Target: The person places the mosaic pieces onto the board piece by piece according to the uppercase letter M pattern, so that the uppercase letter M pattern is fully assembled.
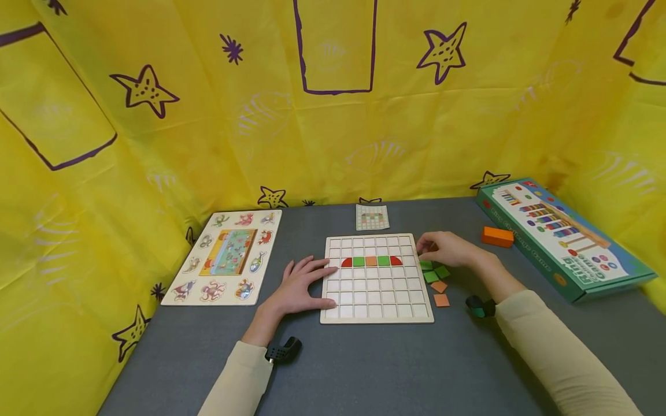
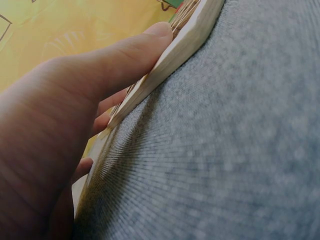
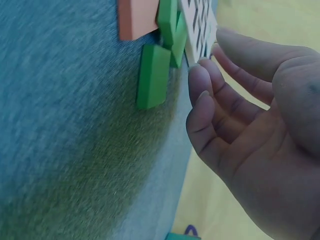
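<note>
A wooden grid board (image 1: 377,322) lies on the dark grey table. One row across it holds a red rounded tile (image 1: 347,263), a green tile (image 1: 358,262), an orange tile (image 1: 371,261), another green tile (image 1: 383,261) and a red rounded tile (image 1: 396,261). My left hand (image 1: 299,289) rests at the board's left side, fingers spread and thumb (image 2: 145,47) on its edge. Beside the right edge hovers my right hand (image 1: 450,249), its fingers loosely bent, with no tile visible between them. Loose green tiles (image 3: 154,77) and orange tiles (image 1: 441,300) lie below it.
Behind the board lies a small pattern card (image 1: 372,218). A sea-animal puzzle board (image 1: 208,299) is at the left. To the right are an orange block (image 1: 497,237) and a green game box (image 1: 564,240). A yellow patterned cloth (image 1: 333,144) hangs behind.
</note>
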Action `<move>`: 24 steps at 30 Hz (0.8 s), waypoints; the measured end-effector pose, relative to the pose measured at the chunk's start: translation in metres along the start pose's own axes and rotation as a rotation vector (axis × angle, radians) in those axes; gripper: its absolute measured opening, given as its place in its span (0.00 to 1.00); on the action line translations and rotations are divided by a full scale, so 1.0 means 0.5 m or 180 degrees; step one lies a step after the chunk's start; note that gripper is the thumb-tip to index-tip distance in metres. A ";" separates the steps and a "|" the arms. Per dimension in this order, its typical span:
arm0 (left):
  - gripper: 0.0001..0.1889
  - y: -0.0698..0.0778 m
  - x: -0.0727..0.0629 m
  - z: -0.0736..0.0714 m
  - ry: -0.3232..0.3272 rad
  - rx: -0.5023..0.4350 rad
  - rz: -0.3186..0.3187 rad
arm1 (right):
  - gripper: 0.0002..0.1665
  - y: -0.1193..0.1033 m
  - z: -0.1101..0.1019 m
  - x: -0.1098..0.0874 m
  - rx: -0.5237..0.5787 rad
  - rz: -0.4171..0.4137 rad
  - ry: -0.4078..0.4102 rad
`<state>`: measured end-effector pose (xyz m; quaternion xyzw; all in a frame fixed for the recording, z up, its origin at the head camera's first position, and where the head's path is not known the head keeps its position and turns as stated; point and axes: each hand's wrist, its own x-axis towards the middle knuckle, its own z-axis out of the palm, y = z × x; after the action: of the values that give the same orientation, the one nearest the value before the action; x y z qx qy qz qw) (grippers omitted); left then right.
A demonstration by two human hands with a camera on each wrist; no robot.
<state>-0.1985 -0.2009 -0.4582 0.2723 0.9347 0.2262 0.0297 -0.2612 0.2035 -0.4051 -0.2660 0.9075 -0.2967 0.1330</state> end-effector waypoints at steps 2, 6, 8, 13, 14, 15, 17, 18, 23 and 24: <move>0.43 0.000 -0.002 -0.001 -0.0002 -0.0006 -0.0014 | 0.09 0.003 0.000 -0.003 -0.0011 0.0023 -0.0029; 0.43 0.001 -0.004 -0.002 -0.0008 -0.0014 -0.0026 | 0.10 0.009 0.002 -0.007 -0.0030 0.0070 -0.0091; 0.43 0.001 -0.004 -0.002 -0.0005 -0.0016 -0.0023 | 0.10 0.012 0.003 -0.009 -0.0027 0.0078 -0.0128; 0.43 0.000 -0.002 -0.001 0.0000 -0.0004 -0.0011 | 0.09 0.016 0.009 -0.014 0.0008 0.0048 -0.0189; 0.43 0.000 -0.002 -0.001 0.0002 -0.0007 -0.0010 | 0.09 0.016 0.010 -0.015 0.0010 0.0043 -0.0187; 0.43 0.000 -0.002 -0.001 0.0002 -0.0011 -0.0006 | 0.08 0.016 0.011 -0.015 0.0012 0.0036 -0.0184; 0.43 -0.001 -0.002 -0.001 0.0009 -0.0019 -0.0002 | 0.08 0.016 0.012 -0.016 -0.0015 -0.0012 -0.0171; 0.43 -0.001 -0.002 -0.001 0.0011 -0.0023 -0.0002 | 0.08 0.016 0.014 -0.016 -0.0029 -0.0019 -0.0168; 0.42 -0.001 -0.002 -0.002 0.0009 -0.0018 0.0013 | 0.08 0.014 0.017 -0.017 -0.0074 -0.0053 -0.0170; 0.42 0.000 -0.001 -0.002 0.0005 -0.0015 0.0014 | 0.09 0.013 0.017 -0.017 -0.0081 -0.0074 -0.0175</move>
<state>-0.1982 -0.2017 -0.4575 0.2741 0.9336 0.2287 0.0291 -0.2534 0.2089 -0.4148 -0.2862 0.9040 -0.2793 0.1511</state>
